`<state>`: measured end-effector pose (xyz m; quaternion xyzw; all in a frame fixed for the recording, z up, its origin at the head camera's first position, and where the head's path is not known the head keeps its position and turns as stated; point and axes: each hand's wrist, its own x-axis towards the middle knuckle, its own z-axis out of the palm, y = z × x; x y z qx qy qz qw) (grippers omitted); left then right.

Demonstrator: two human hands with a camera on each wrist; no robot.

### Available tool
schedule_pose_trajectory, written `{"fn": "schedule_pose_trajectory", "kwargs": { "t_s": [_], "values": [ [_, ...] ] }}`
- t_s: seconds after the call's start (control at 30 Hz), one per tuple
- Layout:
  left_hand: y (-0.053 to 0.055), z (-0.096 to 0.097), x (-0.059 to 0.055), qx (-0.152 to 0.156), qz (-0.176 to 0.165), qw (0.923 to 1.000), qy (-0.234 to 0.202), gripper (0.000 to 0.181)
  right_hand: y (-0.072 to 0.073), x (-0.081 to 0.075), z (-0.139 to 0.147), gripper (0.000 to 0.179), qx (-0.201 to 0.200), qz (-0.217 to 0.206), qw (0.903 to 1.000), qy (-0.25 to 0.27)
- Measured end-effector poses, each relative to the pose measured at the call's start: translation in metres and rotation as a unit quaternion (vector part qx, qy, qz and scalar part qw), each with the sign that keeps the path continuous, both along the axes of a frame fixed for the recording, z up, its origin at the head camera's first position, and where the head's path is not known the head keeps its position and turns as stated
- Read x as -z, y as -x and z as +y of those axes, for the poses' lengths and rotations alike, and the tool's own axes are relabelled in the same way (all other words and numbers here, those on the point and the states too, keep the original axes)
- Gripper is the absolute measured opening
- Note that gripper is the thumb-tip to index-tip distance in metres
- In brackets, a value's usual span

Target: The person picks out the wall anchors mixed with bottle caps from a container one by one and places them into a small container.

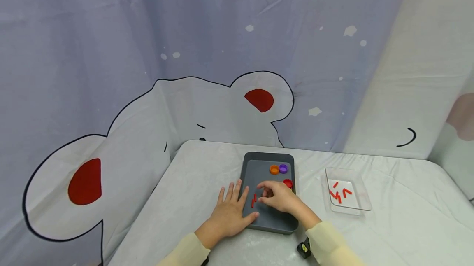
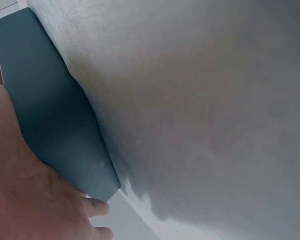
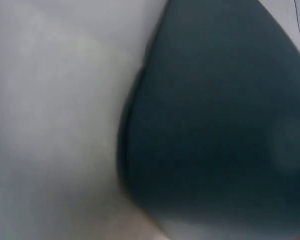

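A dark grey tray lies on the white-covered table. My left hand is spread over the tray's left edge, fingers straight; the left wrist view shows its palm beside the tray. Above the tray is my right hand, its fingers bent and its thumb and forefinger apart, with nothing seen between them. Just left of those fingertips lie two short red sticks. An orange round cup and a purple one sit at the tray's far end. A red cup is partly hidden behind the right hand.
To the tray's right stands a clear plastic box with several red sticks in it. A small black object is by the right sleeve. A printed cloth hangs behind the table.
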<state>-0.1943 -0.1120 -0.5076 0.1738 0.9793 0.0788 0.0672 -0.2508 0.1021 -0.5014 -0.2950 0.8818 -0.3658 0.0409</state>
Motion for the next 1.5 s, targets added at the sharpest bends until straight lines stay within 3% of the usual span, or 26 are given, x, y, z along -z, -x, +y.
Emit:
{"fn": "schedule_pose_trajectory", "kwargs": {
  "t_s": [0.37, 0.8, 1.13, 1.5],
  "values": [
    [0.000, 0.000, 0.000, 0.005, 0.013, 0.9999, -0.001, 0.088, 0.003, 0.003, -0.009, 0.037, -0.004, 0.001, 0.9990, -0.044],
    [0.001, -0.001, 0.002, 0.006, 0.010, 0.9999, -0.003, 0.088, 0.009, 0.008, -0.018, 0.043, 0.019, -0.003, 0.9941, -0.106],
    [0.002, -0.003, 0.006, 0.001, 0.010, 0.9999, -0.006, 0.089, 0.009, 0.009, -0.022, 0.037, 0.024, 0.020, 0.9942, -0.102],
    [-0.001, 0.000, -0.002, 0.004, 0.000, 1.0000, -0.002, 0.087, 0.009, 0.011, -0.022, 0.024, 0.039, 0.019, 0.9945, -0.096]
  ]
}}
